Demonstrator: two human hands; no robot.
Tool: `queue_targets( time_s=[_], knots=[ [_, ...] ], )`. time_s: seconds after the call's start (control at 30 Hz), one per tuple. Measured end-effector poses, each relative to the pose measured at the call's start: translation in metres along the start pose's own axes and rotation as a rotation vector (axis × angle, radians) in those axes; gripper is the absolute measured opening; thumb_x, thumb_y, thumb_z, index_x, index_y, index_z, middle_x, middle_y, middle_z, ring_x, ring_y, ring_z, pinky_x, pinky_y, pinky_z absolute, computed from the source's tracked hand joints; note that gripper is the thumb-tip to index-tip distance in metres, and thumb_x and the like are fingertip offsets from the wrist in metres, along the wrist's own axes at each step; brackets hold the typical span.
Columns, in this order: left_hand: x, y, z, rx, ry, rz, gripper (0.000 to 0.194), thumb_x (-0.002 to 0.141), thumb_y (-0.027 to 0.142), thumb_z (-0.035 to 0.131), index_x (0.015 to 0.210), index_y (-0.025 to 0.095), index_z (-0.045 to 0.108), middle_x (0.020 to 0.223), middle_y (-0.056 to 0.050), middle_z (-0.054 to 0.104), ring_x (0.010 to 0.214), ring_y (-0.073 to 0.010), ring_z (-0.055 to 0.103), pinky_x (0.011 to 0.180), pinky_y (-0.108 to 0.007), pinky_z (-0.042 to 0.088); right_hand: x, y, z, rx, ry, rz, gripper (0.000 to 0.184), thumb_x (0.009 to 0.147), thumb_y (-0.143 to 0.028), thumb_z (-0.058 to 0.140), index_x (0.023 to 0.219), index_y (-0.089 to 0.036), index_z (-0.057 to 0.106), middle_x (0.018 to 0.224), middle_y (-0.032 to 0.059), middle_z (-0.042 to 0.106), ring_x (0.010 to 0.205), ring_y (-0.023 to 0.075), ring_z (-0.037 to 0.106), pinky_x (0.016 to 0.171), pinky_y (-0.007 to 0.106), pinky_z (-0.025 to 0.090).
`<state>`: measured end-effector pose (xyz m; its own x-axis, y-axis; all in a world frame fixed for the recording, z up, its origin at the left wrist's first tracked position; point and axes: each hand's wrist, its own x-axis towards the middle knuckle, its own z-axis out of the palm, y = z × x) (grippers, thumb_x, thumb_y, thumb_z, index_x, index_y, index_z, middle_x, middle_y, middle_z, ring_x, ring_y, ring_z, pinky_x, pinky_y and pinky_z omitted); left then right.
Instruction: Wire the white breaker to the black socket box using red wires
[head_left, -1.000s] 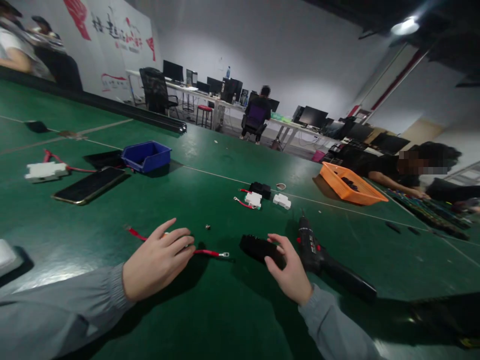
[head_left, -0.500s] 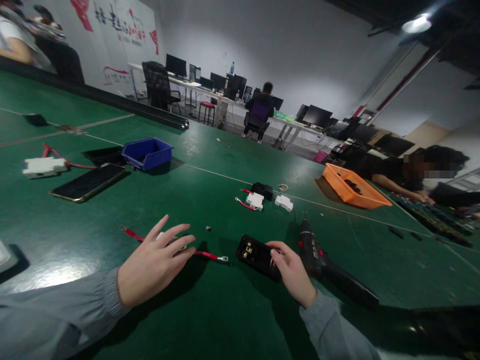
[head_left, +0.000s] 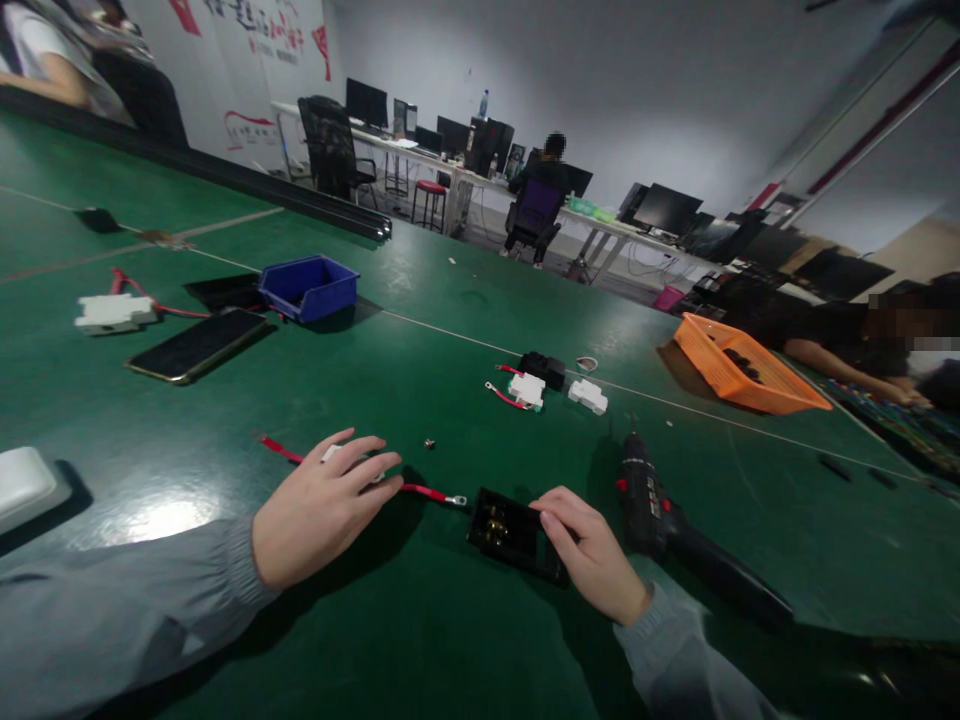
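Note:
My left hand [head_left: 334, 505] is curled over a white module with red wires [head_left: 431, 492], fingers slightly apart along its top; the thumb is hidden beneath. One wire ends in a ring lug close to the black case; the other runs out to the upper left. My right hand [head_left: 592, 550] pinches the right end of an open black plastic case [head_left: 510, 565], with brass-coloured metal parts [head_left: 495, 525] inside. Just beyond my left fingertips lies a small screw-like metal piece [head_left: 429, 443]. A black power drill [head_left: 652, 510] rests right of my right hand.
Farther off are a white module with red leads [head_left: 527, 390], a black block [head_left: 544, 369] and a white block [head_left: 588, 396]. A blue bin [head_left: 311, 290], phone [head_left: 199, 347] and another wired module [head_left: 114, 313] are left. An orange basket [head_left: 750, 370] stands right, near another person's arm [head_left: 847, 365].
My right hand has brought the black case slightly nearer to me and tilted it, showing more of its inside. My left hand stays over the white module, its fingers a little lower. The view has shifted.

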<state>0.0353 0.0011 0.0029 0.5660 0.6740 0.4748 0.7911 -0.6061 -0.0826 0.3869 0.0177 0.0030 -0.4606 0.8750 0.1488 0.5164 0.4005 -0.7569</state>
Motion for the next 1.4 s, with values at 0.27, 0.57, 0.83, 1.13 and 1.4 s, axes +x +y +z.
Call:
queue_targets(
  time_s=[0.27, 0.57, 0.83, 1.13, 1.4],
  knots=[
    [0.004, 0.003, -0.004, -0.054, 0.018, -0.029, 0.023, 0.09, 0.017, 0.055, 0.105, 0.026, 0.07, 0.116, -0.004, 0.068, 0.113, -0.0238, 0.058, 0.103, -0.048, 0.044, 0.001, 0.001, 0.001, -0.03, -0.009, -0.046, 0.026, 0.101, -0.031, 0.044, 0.104, -0.023, 0.069, 0.099, 0.008, 0.061, 0.093, 0.0225, 0.061, 0.079, 0.036, 0.05],
    [0.006, 0.006, -0.004, -0.012, -0.028, 0.016, 0.023, 0.094, 0.018, 0.052, 0.108, 0.025, 0.069, 0.112, -0.003, 0.069, 0.109, -0.0218, 0.057, 0.099, -0.044, 0.041, 0.006, 0.002, 0.0, -0.069, -0.024, -0.053, 0.023, 0.1, -0.03, 0.046, 0.102, -0.025, 0.069, 0.103, 0.0077, 0.06, 0.096, 0.0228, 0.061, 0.081, 0.035, 0.051],
    [0.006, 0.005, -0.004, 0.006, -0.043, 0.021, 0.025, 0.095, 0.018, 0.049, 0.11, 0.025, 0.068, 0.109, -0.004, 0.069, 0.104, -0.0205, 0.057, 0.094, -0.041, 0.042, 0.006, -0.003, 0.008, -0.109, -0.113, -0.027, 0.029, 0.102, -0.031, 0.04, 0.114, -0.027, 0.067, 0.106, 0.0079, 0.06, 0.098, 0.0228, 0.061, 0.08, 0.036, 0.051],
    [0.008, 0.004, -0.006, 0.001, -0.027, 0.051, 0.023, 0.094, 0.017, 0.052, 0.11, 0.021, 0.067, 0.109, -0.003, 0.07, 0.099, -0.0206, 0.057, 0.083, -0.039, 0.041, 0.005, -0.009, 0.017, -0.033, -0.122, 0.01, 0.034, 0.103, -0.035, 0.036, 0.123, -0.026, 0.062, 0.11, 0.0086, 0.06, 0.102, 0.0228, 0.059, 0.085, 0.036, 0.048],
    [0.007, 0.003, -0.004, 0.011, -0.022, 0.06, 0.02, 0.095, 0.017, 0.052, 0.11, 0.021, 0.066, 0.109, -0.002, 0.07, 0.098, -0.0204, 0.056, 0.081, -0.039, 0.039, 0.032, -0.02, 0.001, 0.092, -0.05, 0.205, 0.029, 0.1, -0.042, 0.045, 0.115, -0.023, 0.062, 0.094, 0.0049, 0.064, 0.075, 0.0171, 0.059, 0.068, 0.031, 0.048]
  ],
)
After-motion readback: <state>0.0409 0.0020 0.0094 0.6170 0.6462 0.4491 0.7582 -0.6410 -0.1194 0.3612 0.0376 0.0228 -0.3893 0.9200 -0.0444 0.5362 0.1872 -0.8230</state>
